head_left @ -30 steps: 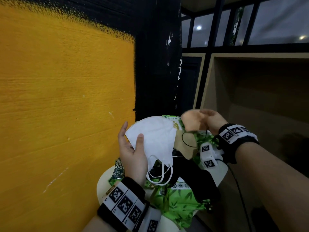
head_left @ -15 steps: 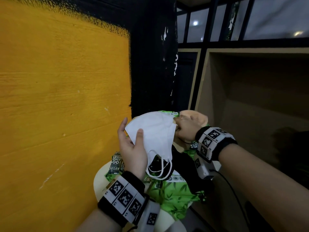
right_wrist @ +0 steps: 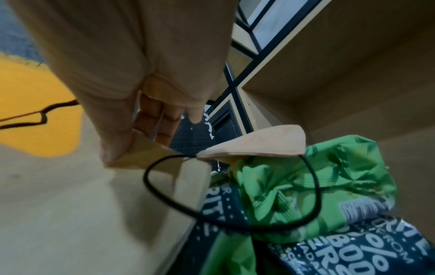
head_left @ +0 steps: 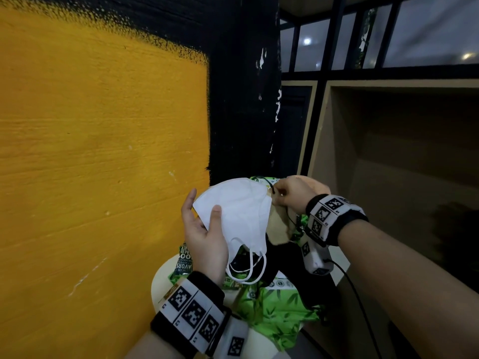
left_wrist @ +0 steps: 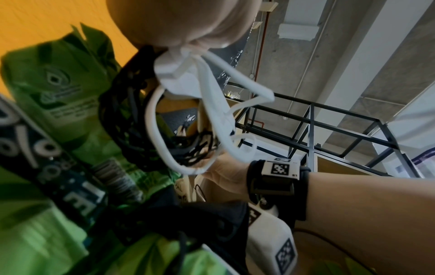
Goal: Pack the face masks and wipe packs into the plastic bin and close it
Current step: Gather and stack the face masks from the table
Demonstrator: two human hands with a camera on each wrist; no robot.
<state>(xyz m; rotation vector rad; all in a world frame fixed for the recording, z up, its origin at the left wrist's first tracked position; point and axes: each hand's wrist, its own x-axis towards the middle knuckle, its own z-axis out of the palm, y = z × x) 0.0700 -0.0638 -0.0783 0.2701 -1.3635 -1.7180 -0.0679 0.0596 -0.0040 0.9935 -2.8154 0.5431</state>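
Observation:
My left hand (head_left: 204, 212) holds a white face mask (head_left: 238, 211) up by its edge, thumb on its front; its white ear loops (left_wrist: 160, 130) hang below. My right hand (head_left: 281, 194) pinches a beige face mask (right_wrist: 259, 143) with black ear loops (right_wrist: 235, 223), holding it just behind the white mask's right edge. In the right wrist view thumb and fingers (right_wrist: 160, 130) clamp the beige fabric. Below both hands lie green wipe packs (head_left: 274, 309) and black masks (head_left: 298, 268) in a heap. No plastic bin is in view.
The heap sits on a small round cream table (head_left: 160, 283). A yellow and black wall (head_left: 103, 151) stands close on the left. Open wooden shelf cubbies (head_left: 401, 156) with a black metal frame are on the right.
My right hand has moved left with the beige mask, from apart on the right to right against the white mask. My left hand has held the white mask steady.

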